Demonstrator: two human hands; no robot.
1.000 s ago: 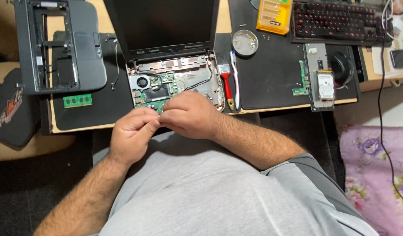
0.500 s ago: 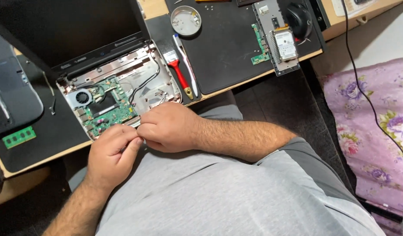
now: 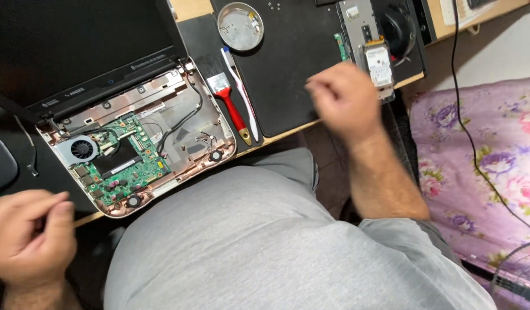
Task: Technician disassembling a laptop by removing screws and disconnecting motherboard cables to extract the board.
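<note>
Laptop: lay opened up on the black mat, top cover off, green board and round fan bared; lid stood up at the rear, screen dark. It sat between the two hands, touched by neither.
Left hand: low at the near left corner, just off the laptop's front edge. Grip was pressed together, thumb against fingertips; whether anything small sat in the pinch could not be told.
Right hand: raised over the mat to the right of the laptop, blurred. Grip was loosely curled, fingers drawn in; no held thing could be made out.
Brush: red handle, pale bristles, lay just beside the laptop's right edge, with a thin white tool alongside it.
Metal dish: round, shallow, sat behind the brush on the mat.
Drive: silver hard drive in a bracket, just beyond the right hand, at the mat's right edge.
Surface: wooden, showing pale at the mat's borders.
Cloth: purple floral, lay at far right, a black cable running across it.
</note>
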